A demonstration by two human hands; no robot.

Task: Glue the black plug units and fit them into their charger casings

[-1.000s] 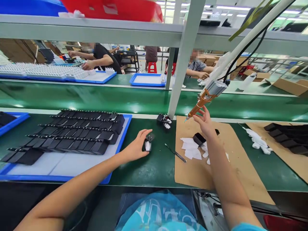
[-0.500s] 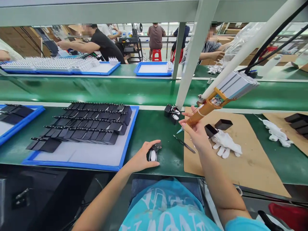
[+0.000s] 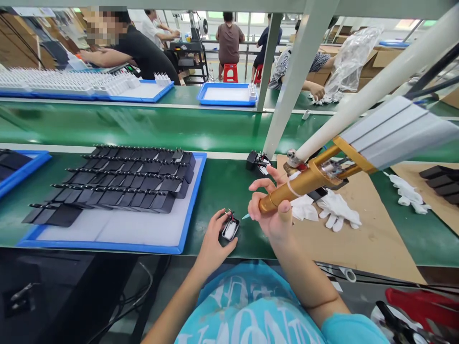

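My left hand pinches a small black part with a white face and thin wires against the green bench near its front edge. My right hand is wrapped round the gold barrel of a hanging dispenser tool. The tool's blue tip points down at the small part, just right of it. A grey block and a white hose run from the tool up to the right.
A blue tray with rows of black parts lies to the left. Brown cardboard on the right carries white gloves. A small black piece with wires sits by the grey post. People work at the benches beyond.
My right hand took hold of the hanging tool and pulled it down and left toward the small part. My left hand drew the part nearer to me.
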